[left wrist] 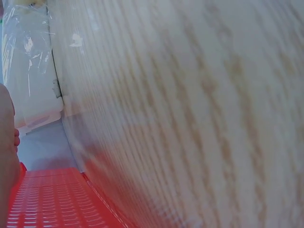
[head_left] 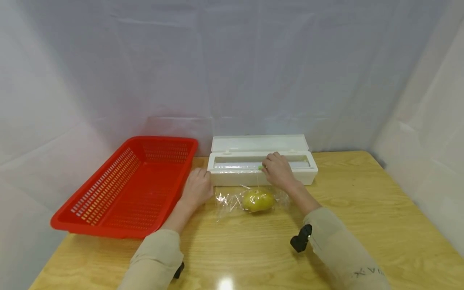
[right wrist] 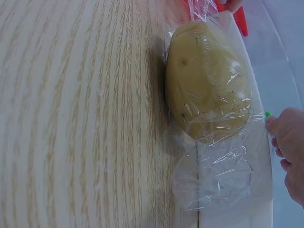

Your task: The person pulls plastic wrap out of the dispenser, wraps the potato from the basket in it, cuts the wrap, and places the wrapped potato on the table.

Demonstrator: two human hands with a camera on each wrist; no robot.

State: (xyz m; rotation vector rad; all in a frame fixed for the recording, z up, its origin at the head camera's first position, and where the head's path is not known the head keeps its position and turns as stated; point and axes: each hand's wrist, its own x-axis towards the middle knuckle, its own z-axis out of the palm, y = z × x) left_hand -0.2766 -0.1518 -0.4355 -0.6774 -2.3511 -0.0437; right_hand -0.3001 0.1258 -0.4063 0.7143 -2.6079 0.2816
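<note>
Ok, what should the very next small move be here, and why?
Probably slide the green cutter along the box to cut the film: the right hand pinches the cutter, and the film around the potato seems to run up over the box's front.

A wooden table [head_left: 253, 245] with a light, streaky grain carries everything (a bright spot of light shines on its near part). On the left side sits a red plastic basket [head_left: 163, 138], set at a slant. To its right, toward the back, stands a long white box [head_left: 232, 178] with its lid up. Just in front of the box lies a yellowish potato [head_left: 258, 200] in clear, crinkled film [head_left: 227, 201].
</note>
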